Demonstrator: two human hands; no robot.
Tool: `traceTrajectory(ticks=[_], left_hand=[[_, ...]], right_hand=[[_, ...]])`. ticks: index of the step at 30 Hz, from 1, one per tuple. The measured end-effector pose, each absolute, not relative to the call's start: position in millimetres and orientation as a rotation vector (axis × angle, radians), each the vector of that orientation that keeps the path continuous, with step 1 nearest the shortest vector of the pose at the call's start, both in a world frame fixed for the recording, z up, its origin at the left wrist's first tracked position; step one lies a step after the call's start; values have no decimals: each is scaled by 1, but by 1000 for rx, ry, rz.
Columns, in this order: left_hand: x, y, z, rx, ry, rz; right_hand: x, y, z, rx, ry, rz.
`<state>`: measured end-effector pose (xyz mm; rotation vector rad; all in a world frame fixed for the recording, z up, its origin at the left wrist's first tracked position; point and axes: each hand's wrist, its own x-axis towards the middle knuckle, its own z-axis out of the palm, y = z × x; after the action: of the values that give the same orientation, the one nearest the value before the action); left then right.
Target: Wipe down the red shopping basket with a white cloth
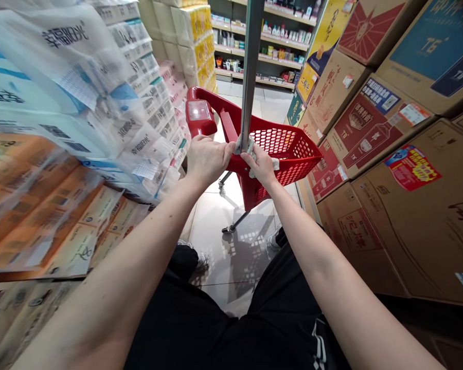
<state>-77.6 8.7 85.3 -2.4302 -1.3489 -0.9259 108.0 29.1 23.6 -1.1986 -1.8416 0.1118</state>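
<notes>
A red plastic shopping cart (293, 172) with perforated basket walls stands in front of me. A grey metal pole (251, 72) rises from its near side. A light grey cloth (250, 146) is wrapped against the foot of the pole. My right hand (260, 163) is closed on the cloth at the pole's right side, with some cloth showing beyond the fingers. On the left of the pole, my left hand (207, 160) is closed with its thumb against the cloth's other end; its fingers are partly hidden. It lies over the red rim by the handle's panel (199, 112).
Plastic-wrapped tissue packs (119, 103) are stacked high on the left. Cardboard cartons (409, 190) form a wall on the right. Shelves (278, 38) with bottles and jars stand behind the cart. The tiled floor (212, 216) runs between the stacks.
</notes>
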Motion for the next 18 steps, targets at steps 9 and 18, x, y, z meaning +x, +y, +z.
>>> traceTrajectory(ticks=[9, 18], left_hand=[[-67, 16, 78, -2363, -1445, -1030], [-71, 22, 77, -2321, -1469, -940]], right_hand=[[91, 16, 10, -1242, -1445, 120], [83, -1, 4, -1096, -1468, 68]])
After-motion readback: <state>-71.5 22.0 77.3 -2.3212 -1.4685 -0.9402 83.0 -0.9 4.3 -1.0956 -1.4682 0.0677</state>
